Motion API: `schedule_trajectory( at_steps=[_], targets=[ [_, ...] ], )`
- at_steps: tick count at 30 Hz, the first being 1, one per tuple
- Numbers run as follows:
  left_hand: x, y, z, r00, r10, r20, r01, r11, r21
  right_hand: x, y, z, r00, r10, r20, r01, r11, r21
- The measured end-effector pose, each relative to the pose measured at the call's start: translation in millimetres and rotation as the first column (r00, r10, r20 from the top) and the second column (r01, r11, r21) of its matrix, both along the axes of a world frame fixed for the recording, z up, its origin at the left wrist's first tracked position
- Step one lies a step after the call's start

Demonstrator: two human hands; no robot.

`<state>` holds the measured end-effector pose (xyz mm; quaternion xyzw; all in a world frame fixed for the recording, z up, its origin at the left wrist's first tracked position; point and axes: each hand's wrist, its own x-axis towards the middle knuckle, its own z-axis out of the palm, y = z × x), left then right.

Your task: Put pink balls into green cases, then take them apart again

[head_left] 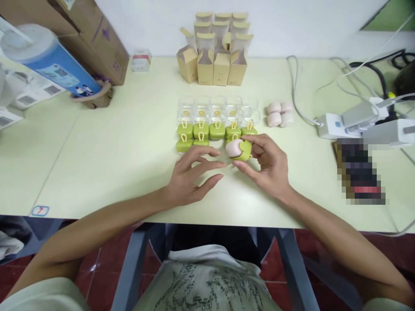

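Note:
My right hand (270, 164) pinches a small green case (247, 151) between thumb and fingers, tilted to the left. A pale pink rounded block (232, 148) sits in its opening. To the left, my left hand (194, 177) is held with its fingers apart, close to the case and holding nothing. Just beyond both hands stand two rows of green cases with cream loops (217, 129), the front row partly hidden by my hands. Clear plastic covers (202, 108) are lined up behind them. Several pale pink rounded blocks (274, 119) stand in a cluster to the right.
Open cardboard boxes (222, 67) stand in rows by the wall. A blue cylinder (65, 65) and large cartons (94, 39) occupy the left. Chargers with cables (366, 116) and a blurred-out phone-like object (359, 172) lie right. The table's front edge (227, 224) is near my body.

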<state>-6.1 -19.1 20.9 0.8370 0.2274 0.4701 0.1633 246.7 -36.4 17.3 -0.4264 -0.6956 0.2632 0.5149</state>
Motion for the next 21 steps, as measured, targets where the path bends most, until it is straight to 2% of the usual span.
schedule_trajectory(
  at_steps=[4,6,11,14,17,21],
  targets=[
    [-0.4,0.6,2.5,0.999,-0.03,-0.016,0.029,0.997,-0.075,-1.3,-2.7,5.8,0.991,0.051,0.124,-0.069,0.988,0.137],
    [-0.6,0.6,4.5,0.998,-0.049,-0.024,0.049,0.999,-0.021,-1.1,-3.8,7.4,0.994,0.011,0.105,-0.028,0.987,0.16],
    [-5.2,6.4,10.9,0.998,-0.017,0.066,0.007,0.989,0.15,6.9,-0.6,6.7,0.994,-0.096,-0.044,0.099,0.992,0.084],
    [-16.6,23.7,10.6,0.986,0.11,0.126,-0.137,0.963,0.232,11.7,1.5,6.1,0.997,-0.074,-0.034,0.077,0.993,0.089],
    [-33.0,46.3,6.1,0.941,0.26,0.219,-0.312,0.916,0.252,14.5,3.2,6.0,0.998,0.025,-0.062,-0.021,0.997,0.07],
    [-47.8,64.9,-0.9,0.903,0.385,0.192,-0.416,0.896,0.158,16.8,6.6,10.8,0.991,0.096,-0.09,-0.088,0.992,0.091]
  ],
)
